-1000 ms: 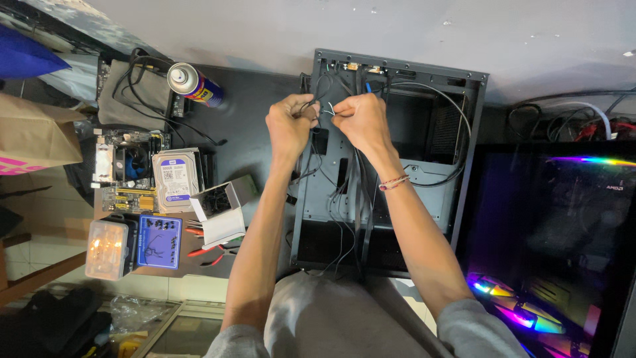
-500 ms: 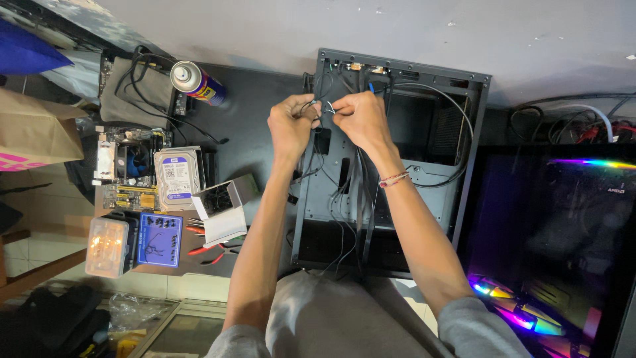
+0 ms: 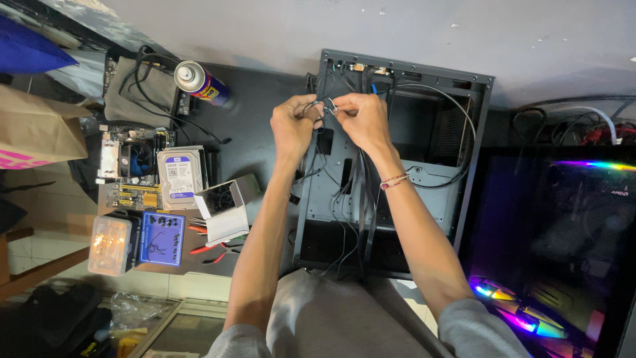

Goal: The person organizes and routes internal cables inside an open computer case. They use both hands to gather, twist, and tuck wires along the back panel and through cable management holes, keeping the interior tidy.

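Observation:
An open dark grey computer case [image 3: 474, 136] lies flat on the black table in front of me. My left hand [image 3: 293, 126] and my right hand [image 3: 361, 119] meet over its upper left part, fingers pinched on the same thin black cable [image 3: 329, 106]. More black cables [image 3: 361, 199] trail from under my hands down through the case toward my lap. A thin band circles my right wrist.
Left of the case: a spray can [image 3: 201, 83], a motherboard [image 3: 129, 166], a hard drive [image 3: 180, 176], a small open box [image 3: 225, 202], red-handled pliers [image 3: 215, 248], a blue screw tray [image 3: 162, 238]. At the right, a lit computer [image 3: 563, 245] glows in several colours.
Both hands stay together on the cable over the case; they have only shifted slightly, and the view has drifted a little.

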